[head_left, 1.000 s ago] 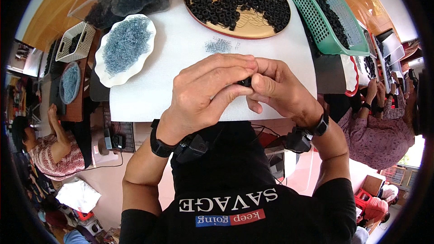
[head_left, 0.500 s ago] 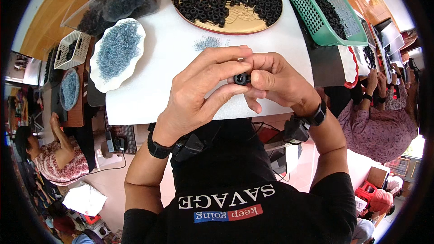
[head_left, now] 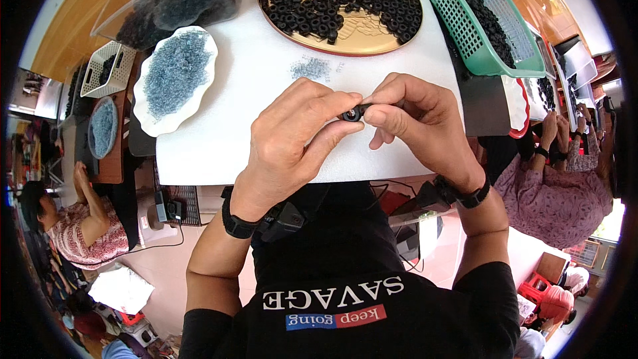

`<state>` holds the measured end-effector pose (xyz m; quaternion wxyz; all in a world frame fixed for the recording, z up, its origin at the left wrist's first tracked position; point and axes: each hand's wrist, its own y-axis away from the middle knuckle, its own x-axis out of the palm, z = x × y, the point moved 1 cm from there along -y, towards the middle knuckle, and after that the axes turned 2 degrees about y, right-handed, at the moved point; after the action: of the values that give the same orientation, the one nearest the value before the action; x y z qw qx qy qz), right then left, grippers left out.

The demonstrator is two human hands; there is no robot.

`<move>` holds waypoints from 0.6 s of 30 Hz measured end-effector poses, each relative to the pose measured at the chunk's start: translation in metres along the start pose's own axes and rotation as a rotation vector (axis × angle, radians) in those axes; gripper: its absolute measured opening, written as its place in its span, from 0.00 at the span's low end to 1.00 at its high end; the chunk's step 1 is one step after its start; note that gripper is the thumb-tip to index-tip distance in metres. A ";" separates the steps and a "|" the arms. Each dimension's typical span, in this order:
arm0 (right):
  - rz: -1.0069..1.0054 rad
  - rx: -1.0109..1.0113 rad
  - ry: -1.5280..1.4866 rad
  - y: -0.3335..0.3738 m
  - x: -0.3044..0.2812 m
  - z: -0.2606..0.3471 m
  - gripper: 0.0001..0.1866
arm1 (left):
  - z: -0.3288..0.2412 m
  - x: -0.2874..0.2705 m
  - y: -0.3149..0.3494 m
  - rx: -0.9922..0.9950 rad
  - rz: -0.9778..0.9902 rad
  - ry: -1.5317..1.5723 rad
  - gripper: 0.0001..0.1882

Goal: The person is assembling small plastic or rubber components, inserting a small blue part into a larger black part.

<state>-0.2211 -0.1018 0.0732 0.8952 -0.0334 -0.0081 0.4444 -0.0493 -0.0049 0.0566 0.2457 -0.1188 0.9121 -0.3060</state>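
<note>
The left hand (head_left: 292,139) and the right hand (head_left: 419,119) are together over the white table (head_left: 219,153), and both pinch one small black ring (head_left: 351,114) between the fingertips. The left thumb and index finger close on the ring from the left side, and the right thumb and index finger close on it from the right side. Whether a second small part sits inside the ring, one cannot tell, because the fingers cover most of it.

Just beyond the hands lies a little pile of clear small pieces (head_left: 311,66) on the table. Further beyond is a golden round tray (head_left: 362,34) with many black rings. To the far right of the right hand stands a green basket (head_left: 488,43), and to the left of the left hand a white wavy plate (head_left: 149,116) with blue-grey pieces.

The risk here seems to be that the ring slips out, because the grip is only at the fingertips and the ring is tiny. If the fingers press unevenly, it may jump away and fall off the near table edge.
</note>
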 end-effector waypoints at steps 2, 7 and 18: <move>0.008 0.008 0.022 0.000 0.000 0.003 0.10 | 0.002 0.001 0.000 0.019 -0.007 -0.006 0.14; 0.005 0.022 0.060 -0.001 -0.001 0.006 0.10 | 0.006 0.002 -0.001 0.017 -0.050 0.038 0.15; -0.057 0.063 0.048 -0.001 0.000 0.014 0.10 | 0.006 0.005 0.004 -0.191 -0.043 0.223 0.16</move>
<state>-0.2207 -0.1018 0.0868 0.9081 -0.0156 0.0265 0.4176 -0.0502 -0.0068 0.0483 0.1239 -0.1266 0.9558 -0.2346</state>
